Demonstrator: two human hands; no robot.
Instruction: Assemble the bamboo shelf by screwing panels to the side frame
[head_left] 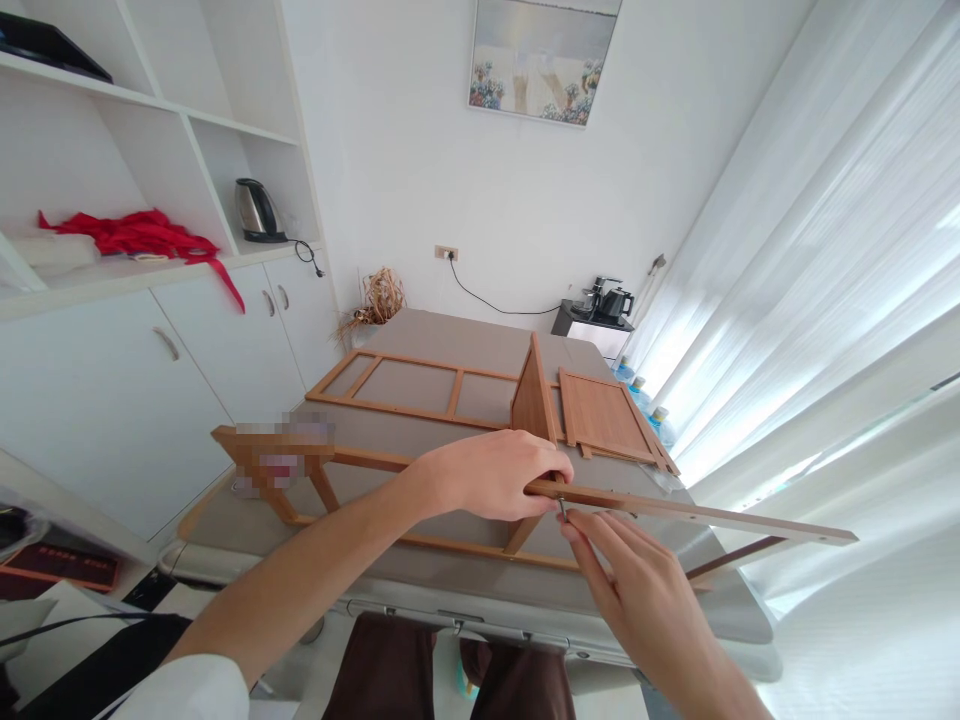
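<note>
A light-brown wooden frame (360,458) stands partly assembled on a grey-topped table (442,345). My left hand (499,475) is closed round the near end of a long wooden rail (690,515), where it meets an upright slatless panel (532,395). My right hand (637,565) pinches a small metal screw (562,508) between thumb and fingertips. The screw points up at the rail's edge, close to my left fingers; whether its tip is in a hole I cannot tell.
Behind the hands lie a flat ladder-like wooden frame (412,385) and stacked wooden panels (611,415). A blurred patch (281,455) covers items at the table's left. White cabinets (195,350) stand left, curtains (847,300) hang right, and large water bottles (660,425) stand beyond the table's right edge.
</note>
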